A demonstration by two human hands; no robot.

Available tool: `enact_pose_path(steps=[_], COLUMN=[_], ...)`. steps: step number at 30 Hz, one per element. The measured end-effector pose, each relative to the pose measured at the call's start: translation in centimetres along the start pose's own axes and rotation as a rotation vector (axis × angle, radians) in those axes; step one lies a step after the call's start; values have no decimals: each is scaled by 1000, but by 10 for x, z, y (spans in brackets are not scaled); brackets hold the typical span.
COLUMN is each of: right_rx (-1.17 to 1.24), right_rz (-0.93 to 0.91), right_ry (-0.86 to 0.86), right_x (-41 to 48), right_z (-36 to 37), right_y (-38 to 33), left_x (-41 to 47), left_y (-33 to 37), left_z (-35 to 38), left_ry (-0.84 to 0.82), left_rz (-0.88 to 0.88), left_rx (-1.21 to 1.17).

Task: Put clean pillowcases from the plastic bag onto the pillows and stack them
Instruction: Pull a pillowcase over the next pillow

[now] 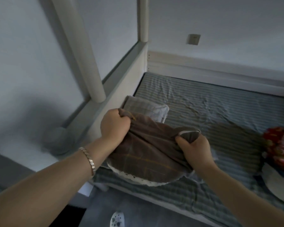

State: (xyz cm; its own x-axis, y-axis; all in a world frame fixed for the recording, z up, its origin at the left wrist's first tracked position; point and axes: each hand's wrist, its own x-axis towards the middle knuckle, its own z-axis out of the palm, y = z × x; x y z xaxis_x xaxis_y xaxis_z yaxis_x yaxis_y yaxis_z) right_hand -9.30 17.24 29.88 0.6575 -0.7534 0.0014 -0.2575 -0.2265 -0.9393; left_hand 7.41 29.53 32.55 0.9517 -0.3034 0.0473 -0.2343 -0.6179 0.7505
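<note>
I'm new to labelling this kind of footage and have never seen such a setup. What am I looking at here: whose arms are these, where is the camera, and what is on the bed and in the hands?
There is no machine here. A person works with bare hands, and the single picture comes from a wide-angle camera worn on their head, looking forward and down. That is why both arms enter from the bottom edge.

The left hand, with a bracelet on its wrist, grips one end of a brown pillowcase with white lace trim. The right hand pinches its other end. The case lies on the striped sheet of a white-framed bed. Just behind it lies a lighter pillow. At the right edge sits a colourful bundle; what it is cannot be told.
</note>
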Motion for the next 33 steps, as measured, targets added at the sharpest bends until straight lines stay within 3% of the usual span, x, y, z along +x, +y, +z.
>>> enact_pose_path(steps=[8,15,19,21,24,27,29,31,33], right_rx=[-149,-36,-100,-92,84,106,108,103,92], right_rz=[351,386,331,347,548,854,1059,1187,1210], right_ry=[-106,-2,-303,-389,-275,-140,-138,-225,-196], right_x=[72,217,319,337,324,273,240,224,223], right_z=[136,157,161,170,183,194,203,214,221], right_y=[25,37,74,98,149,211,243,256,257], left_x=[127,282,352,352,330,290,270,266,274], left_y=[-91,-55,-36,-60,-138,-204,-230,-246,-250], left_z=[5,77,129,160,202,210,209,213,216], left_ry=[-204,-207,-234,-382,-575,-719,-702,-661,-632], left_rz=[-194,-172,45,91,-113,-498,-715,-783,-767], left_rx=[54,75,32,156,175,170,78,81,134])
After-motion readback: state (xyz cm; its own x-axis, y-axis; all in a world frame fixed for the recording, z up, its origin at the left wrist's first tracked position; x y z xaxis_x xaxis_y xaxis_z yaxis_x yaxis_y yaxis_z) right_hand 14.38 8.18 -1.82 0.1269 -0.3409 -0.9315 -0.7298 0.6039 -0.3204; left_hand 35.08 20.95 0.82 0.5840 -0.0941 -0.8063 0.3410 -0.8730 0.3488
